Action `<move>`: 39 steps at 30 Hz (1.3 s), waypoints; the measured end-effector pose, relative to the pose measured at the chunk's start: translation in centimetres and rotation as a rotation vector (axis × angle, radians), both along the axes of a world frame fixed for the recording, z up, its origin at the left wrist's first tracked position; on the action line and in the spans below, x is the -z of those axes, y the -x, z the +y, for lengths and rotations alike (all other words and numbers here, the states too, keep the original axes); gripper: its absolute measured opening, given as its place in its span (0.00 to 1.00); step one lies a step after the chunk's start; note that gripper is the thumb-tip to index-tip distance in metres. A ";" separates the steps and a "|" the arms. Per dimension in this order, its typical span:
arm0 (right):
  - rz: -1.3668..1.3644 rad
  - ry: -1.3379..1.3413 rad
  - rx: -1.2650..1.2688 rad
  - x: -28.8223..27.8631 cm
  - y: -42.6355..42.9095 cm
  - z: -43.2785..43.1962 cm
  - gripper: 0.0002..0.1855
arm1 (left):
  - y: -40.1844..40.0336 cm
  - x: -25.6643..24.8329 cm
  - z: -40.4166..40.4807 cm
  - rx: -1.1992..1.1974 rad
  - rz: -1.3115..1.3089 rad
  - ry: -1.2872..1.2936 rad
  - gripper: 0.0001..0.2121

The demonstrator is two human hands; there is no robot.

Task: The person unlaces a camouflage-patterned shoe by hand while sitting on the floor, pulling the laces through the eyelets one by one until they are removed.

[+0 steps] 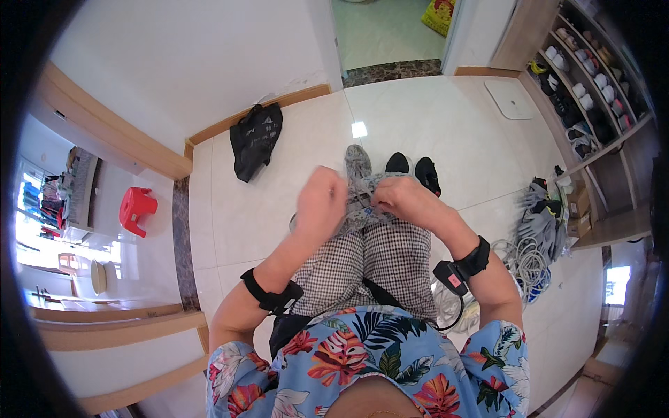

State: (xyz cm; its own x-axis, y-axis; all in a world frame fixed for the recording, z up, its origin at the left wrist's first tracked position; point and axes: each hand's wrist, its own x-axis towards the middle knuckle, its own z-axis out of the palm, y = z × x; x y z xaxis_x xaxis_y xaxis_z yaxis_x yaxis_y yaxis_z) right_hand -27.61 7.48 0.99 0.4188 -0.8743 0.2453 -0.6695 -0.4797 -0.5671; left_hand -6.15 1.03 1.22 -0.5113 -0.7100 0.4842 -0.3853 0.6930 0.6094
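A grey floral-print cloth [358, 222] with small blue flowers lies over my knees, in front of the checked trousers [334, 261]. At the cloth's left side is my left hand [321, 201], curled and blurred by motion; its fingertips are hidden from view. My right hand [401, 198] pinches the cloth near its dark middle gap with bent fingers. Just beyond the cloth a grey lace-up shoe [358, 159] points away from me. Two black shoes [397, 163] stand to its right on the tiles.
A black bag [256, 141] leans by the wall. A red stool [138, 210] stands left. On the right are coiled cables [522, 266], grey gloves [541, 230] and a shoe rack [590, 83]. A white scale [508, 99] lies near the rack.
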 end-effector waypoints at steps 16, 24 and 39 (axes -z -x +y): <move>-0.139 0.112 0.022 1.7 -0.1 0.8 0.07 | -1.4 -3.9 0.0 0.579 -0.223 0.240 0.04; -0.088 0.150 0.031 1.0 -0.4 1.3 0.06 | -2.1 -3.1 -0.8 -0.176 -0.214 -0.338 0.19; -0.455 -0.108 0.287 3.0 -0.4 2.0 0.06 | -0.5 1.9 2.1 0.226 -0.165 0.028 0.14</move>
State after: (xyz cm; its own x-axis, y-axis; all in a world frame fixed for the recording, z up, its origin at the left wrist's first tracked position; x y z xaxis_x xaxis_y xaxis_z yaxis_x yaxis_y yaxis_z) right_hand -27.17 9.51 -2.03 0.0323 -0.9681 0.2483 -0.4410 -0.2368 -0.8657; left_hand -5.67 3.14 -0.68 -0.7289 -0.5563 0.3991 -0.3112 0.7884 0.5307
